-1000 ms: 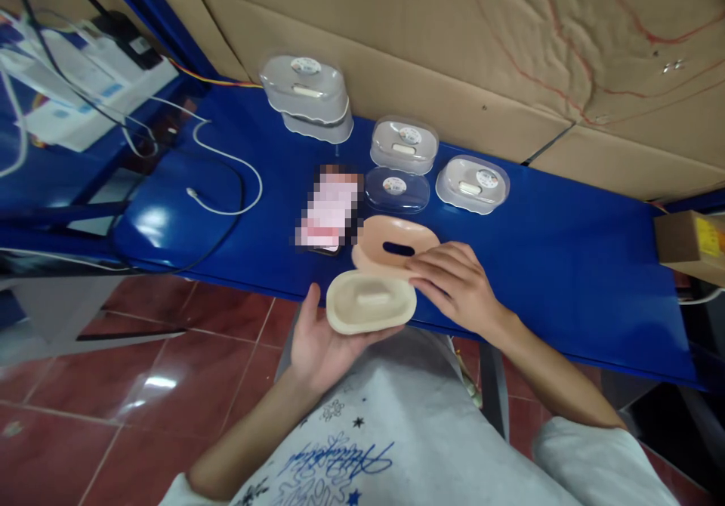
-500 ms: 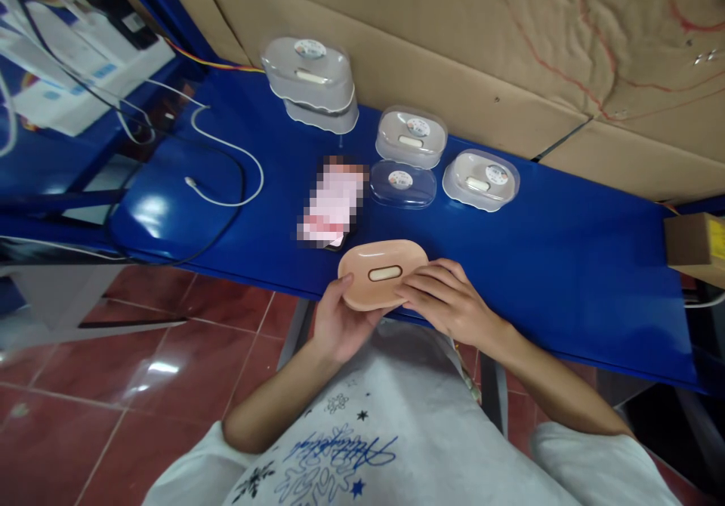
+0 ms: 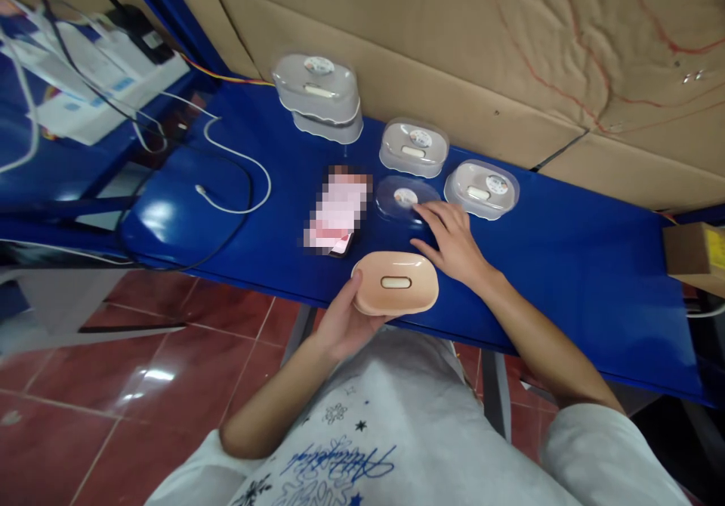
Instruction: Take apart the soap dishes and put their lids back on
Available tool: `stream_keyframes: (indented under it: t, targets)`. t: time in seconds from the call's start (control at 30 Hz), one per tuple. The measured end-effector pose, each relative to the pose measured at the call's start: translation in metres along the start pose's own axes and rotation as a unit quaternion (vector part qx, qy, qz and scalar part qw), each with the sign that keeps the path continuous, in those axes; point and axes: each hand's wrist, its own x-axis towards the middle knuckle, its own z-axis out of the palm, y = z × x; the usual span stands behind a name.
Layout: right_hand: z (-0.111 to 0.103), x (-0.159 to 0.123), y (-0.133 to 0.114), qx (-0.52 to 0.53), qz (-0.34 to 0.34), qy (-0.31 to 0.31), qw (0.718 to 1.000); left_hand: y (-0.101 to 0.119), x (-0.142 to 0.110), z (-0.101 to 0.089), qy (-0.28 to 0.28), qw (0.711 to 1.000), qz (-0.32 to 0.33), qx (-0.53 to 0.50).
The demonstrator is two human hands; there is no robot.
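Observation:
My left hand (image 3: 343,321) grips a peach-coloured oval box (image 3: 369,296) by its left end, thumb on the rim and fingers underneath. A cream oval piece sits in the middle of the box's top. My right hand (image 3: 453,245) is off the box, fingers apart, reaching over a clear plastic lid (image 3: 390,204) with a round label. Its fingertips overlap the lid's right side; whether they touch it I cannot tell. Behind the lid stands a grey box under a clear cover (image 3: 416,160), and a similar covered box (image 3: 473,192) stands to its right.
A stack of grey boxes with a clear cover (image 3: 318,102) stands at the back of the blue table (image 3: 566,287). Left of the lid lies a phone (image 3: 340,211) with a blurred screen. Cables (image 3: 269,185) cross the left side. A cardboard box (image 3: 691,253) is at the right edge.
My right hand has let go of the peach box and moved forward to the clear lid. The box stays in my left hand, shown slightly farther right.

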Motion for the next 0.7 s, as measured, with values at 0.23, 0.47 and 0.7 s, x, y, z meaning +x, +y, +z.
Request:
stream_keyframes:
  t: [0.23,0.47,0.7]
  targets:
    - [-0.008,-0.012,-0.002,0.094,0.024,0.032,0.995,0.004,0.003,-0.001,-0.043,0.999,-0.032,-0.010]
    - [-0.033,-0.032,-0.043,0.201,-0.084,-0.034,0.975,0.003,0.006,0.003,-0.049,0.999,-0.015,0.003]
    - [-0.029,-0.054,-0.056,0.150,-0.125,-0.032,0.980,-0.001,0.002,0.007,-0.019,0.999,0.023,0.028]
